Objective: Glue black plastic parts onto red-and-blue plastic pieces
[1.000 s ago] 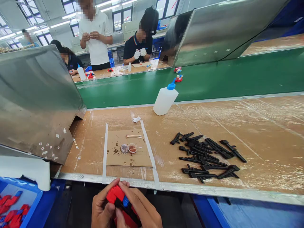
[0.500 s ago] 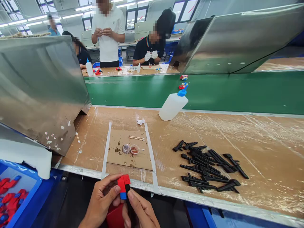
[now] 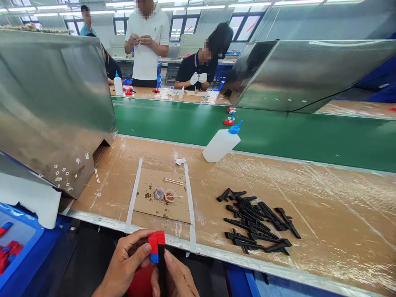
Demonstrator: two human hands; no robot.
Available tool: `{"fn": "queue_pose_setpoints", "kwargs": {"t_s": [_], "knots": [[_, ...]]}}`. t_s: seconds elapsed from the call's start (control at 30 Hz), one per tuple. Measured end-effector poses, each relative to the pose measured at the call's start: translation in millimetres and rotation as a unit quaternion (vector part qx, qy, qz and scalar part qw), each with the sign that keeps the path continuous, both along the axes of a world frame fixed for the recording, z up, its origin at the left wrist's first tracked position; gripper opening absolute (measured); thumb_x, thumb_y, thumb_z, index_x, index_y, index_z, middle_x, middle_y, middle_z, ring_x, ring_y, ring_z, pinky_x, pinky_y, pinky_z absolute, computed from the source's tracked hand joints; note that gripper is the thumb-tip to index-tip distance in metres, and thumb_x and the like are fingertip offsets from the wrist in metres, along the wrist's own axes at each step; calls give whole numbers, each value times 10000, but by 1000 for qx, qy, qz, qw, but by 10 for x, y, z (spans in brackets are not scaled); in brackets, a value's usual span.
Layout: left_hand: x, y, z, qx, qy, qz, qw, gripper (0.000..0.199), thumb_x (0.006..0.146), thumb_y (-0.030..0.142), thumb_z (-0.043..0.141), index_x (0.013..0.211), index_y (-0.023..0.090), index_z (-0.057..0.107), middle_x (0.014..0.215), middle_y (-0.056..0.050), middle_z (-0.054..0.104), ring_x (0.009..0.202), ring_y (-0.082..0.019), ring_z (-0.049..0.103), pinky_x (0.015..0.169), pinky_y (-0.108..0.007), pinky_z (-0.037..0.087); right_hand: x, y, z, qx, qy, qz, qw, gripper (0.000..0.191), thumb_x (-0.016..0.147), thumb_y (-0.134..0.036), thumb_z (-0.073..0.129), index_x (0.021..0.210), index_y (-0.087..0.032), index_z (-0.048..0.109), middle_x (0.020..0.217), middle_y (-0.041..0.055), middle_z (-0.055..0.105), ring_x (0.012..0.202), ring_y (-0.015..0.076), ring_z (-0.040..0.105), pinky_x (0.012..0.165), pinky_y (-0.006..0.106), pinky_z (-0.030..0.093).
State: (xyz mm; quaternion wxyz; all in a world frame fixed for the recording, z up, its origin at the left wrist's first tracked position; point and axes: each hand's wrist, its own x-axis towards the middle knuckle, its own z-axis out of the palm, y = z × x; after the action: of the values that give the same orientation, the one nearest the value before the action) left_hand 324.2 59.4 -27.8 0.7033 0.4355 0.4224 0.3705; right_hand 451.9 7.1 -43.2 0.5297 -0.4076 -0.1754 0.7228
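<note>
My left hand (image 3: pixel 125 260) pinches a small red and blue block piece (image 3: pixel 154 243) in front of the table's near edge. Beside it, my right hand (image 3: pixel 177 272) grips a black bar-like part (image 3: pixel 161 268), whose upper end meets the red part of the piece. Beyond my hands lies a cardboard sheet (image 3: pixel 145 208) bearing two small round cups, one of reddish stuff (image 3: pixel 170 196), and cotton swabs (image 3: pixel 173 181). To the right, several black parts (image 3: pixel 253 218) are heaped on the table.
A white bottle with a blue nozzle (image 3: pixel 221 145) leans near the green belt (image 3: pixel 278 132). Metal covers stand left (image 3: pixel 55 107) and right (image 3: pixel 309 74). A blue bin (image 3: pixel 18 239) of red and blue pieces is at left. Other people (image 3: pixel 198 68) are across the belt.
The view has shifted, so the table and blue bin sit further left. More of the black part shows below the red piece, between my hands.
</note>
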Motion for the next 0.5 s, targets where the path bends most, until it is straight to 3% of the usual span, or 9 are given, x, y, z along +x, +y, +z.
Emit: {"fn": "queue_pose_setpoints", "kwargs": {"t_s": [0.17, 0.33, 0.43, 0.5], "knots": [[-28, 14, -30, 1, -2, -40, 999, 327, 846, 399, 681, 1128, 241, 726, 576, 37, 558, 547, -86, 463, 584, -185, 399, 90, 46, -67, -22, 124, 60, 990, 531, 814, -640, 648, 776, -115, 722, 483, -39, 452, 374, 31, 311, 399, 182, 219], [-18, -27, -11, -28, -3, -28, 999, 311, 779, 444, 742, 1045, 283, 762, 693, 11, 685, 582, -106, 577, 618, -200, 478, 163, 14, -108, 23, 179, 97, 979, 497, 793, -613, 698, 865, -123, 743, 501, -73, 359, 398, 14, 245, 426, 182, 174], [-1, -41, -54, -3, 19, -100, 995, 332, 782, 442, 734, 1082, 300, 750, 819, -17, 749, 607, -144, 646, 637, -241, 545, 251, -72, -94, 50, 167, 97, 980, 493, 799, -598, 698, 868, -112, 740, 505, -65, 373, 396, 14, 224, 413, 189, 128], [22, -19, -124, 37, 48, -150, 987, 334, 786, 438, 723, 1098, 320, 744, 950, -36, 771, 773, -219, 714, 718, -287, 592, 399, -151, -63, 63, 124, 79, 987, 495, 807, -581, 686, 848, -91, 743, 539, -16, 465, 421, 27, 296, 423, 198, 132]]}}
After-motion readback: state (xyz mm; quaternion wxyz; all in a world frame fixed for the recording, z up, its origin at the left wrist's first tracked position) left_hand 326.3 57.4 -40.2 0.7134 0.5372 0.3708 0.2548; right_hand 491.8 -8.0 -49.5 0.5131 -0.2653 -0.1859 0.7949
